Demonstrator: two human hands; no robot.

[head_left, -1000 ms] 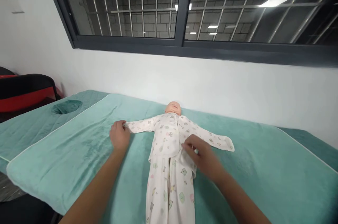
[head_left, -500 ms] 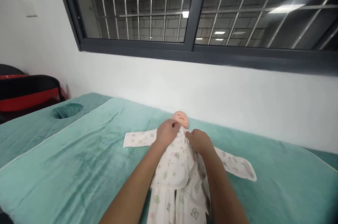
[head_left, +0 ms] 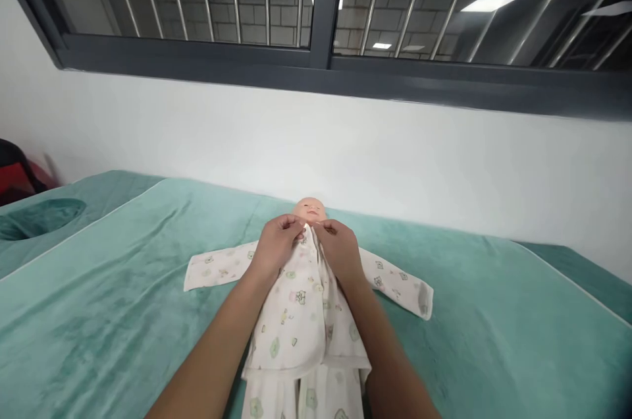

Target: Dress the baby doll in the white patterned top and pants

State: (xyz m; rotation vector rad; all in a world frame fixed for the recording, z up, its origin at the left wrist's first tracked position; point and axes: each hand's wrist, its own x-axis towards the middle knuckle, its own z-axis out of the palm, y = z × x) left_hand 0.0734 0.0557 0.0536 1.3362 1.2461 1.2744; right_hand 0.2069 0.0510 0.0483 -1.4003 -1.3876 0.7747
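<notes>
A baby doll (head_left: 311,208) lies on its back, its head toward the wall. It wears a white, animal-printed baby shirt (head_left: 291,313) with a front opening and patterned trousers (head_left: 323,396). Both sleeves stretch out sideways on the cover. My left hand (head_left: 279,241) pinches the shirt's edge at the neckline, just below the doll's chin. On the other side of the opening, my right hand (head_left: 340,244) is closed on the shirt's other edge. The two sets of fingertips are close together; the exact spot between them is partly hidden.
A green plush cover (head_left: 118,313) lies over the bed, with a round hole (head_left: 44,216) at the left. Beyond it rises a white wall (head_left: 395,162) with a dark-framed, barred window (head_left: 320,10). A red and black object (head_left: 14,175) stands at the far left edge.
My hands have drawn closer together at the neckline, and the shirt's front edges now lie nearer each other. The camera view has shifted to the right.
</notes>
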